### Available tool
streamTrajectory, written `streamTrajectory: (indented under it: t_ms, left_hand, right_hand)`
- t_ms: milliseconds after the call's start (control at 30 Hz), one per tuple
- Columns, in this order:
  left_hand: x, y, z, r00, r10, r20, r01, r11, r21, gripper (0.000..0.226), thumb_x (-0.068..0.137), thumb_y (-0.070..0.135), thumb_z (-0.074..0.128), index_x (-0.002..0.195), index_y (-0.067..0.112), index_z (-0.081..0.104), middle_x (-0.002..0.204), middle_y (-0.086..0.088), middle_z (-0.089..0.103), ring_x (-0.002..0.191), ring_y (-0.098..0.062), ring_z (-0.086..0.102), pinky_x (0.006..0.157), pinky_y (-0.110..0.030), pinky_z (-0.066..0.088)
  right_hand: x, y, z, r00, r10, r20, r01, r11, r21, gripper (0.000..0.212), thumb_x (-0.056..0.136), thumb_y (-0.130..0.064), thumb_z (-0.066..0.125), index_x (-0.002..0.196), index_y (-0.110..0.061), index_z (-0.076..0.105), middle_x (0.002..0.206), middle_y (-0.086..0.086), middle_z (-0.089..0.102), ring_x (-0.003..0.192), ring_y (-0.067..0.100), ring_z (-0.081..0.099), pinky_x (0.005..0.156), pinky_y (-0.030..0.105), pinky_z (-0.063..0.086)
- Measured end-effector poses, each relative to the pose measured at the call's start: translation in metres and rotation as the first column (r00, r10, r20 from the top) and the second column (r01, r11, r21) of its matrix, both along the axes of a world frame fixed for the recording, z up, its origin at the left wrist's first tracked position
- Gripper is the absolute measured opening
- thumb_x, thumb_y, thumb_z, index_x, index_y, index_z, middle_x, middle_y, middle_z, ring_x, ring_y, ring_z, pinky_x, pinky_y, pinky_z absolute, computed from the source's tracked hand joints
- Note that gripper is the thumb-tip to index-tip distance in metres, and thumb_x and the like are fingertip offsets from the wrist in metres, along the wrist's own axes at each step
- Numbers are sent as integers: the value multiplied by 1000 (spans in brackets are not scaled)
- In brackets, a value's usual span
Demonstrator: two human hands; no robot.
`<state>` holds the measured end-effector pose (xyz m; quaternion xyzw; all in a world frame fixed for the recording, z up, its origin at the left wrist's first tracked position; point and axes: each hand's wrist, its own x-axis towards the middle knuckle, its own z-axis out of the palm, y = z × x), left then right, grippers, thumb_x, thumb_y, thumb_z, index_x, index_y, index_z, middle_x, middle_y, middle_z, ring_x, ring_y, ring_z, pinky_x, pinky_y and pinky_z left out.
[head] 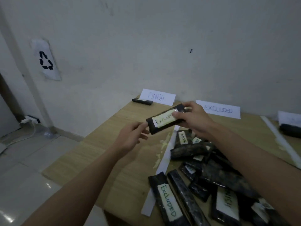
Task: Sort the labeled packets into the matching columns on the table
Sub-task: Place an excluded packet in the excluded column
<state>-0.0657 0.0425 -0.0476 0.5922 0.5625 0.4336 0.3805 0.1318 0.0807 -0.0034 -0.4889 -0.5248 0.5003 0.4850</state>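
Wooden table (104, 144), hands (162, 126) holding flat black packet (164, 120)

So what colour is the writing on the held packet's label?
Green, on the held packet's label, seen in the head view.

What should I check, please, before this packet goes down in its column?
1. Label on the held packet reads EXCLUDED: ok.
2. EXCLUDED sign in view at the wall: ok.
3. Grip: right hand holds the far end, left hand pinches the near end: ok.
4. Space below that sign: partly hidden by the hands, cannot tell.
5. Strip dividing the columns lies flat: ok.
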Motion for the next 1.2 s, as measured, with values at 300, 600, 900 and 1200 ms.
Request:
streamTrajectory:
  t_ms: [300,600,900,1200]
  left_hand:
    - [63,10,22,972,-132,196,117,989,87,24,93,28,50,108,17,65,100,0,71,87,-14,68,67,-24,48]
    - [117,20,14,970,-223,100,212,971,114,16,91,15,53,98,10,66,92,-9,70,85,-20,66,70,-24,53]
    - [153,36,16,964,-239,116,227,968,104,13,92,16,52,88,15,64,91,-11,68,78,-17,65,76,-29,53]
    - [130,87,-13,887,-141,-440,257,942,217,31,95,24,44,123,14,55,118,-1,57,110,-15,52,96,-32,44]
  right_hand:
    - [56,-28,5,950,-149,-275,141,989,-48,34,82,0,64,109,-4,45,104,14,57,90,25,64,78,36,55]
    - [106,-56,-10,522,-465,715,57,855,515,47,87,-36,57,128,-18,41,121,-1,44,104,16,48,86,30,41]
    - [135,-40,-14,267,-456,849,-256,816,519,47,84,-31,63,127,-21,49,125,3,51,113,23,48,94,36,39]
    - [145,28,-17,215,-308,927,-188,918,348,39,92,-33,50,130,-23,46,127,1,50,118,20,44,90,33,42]
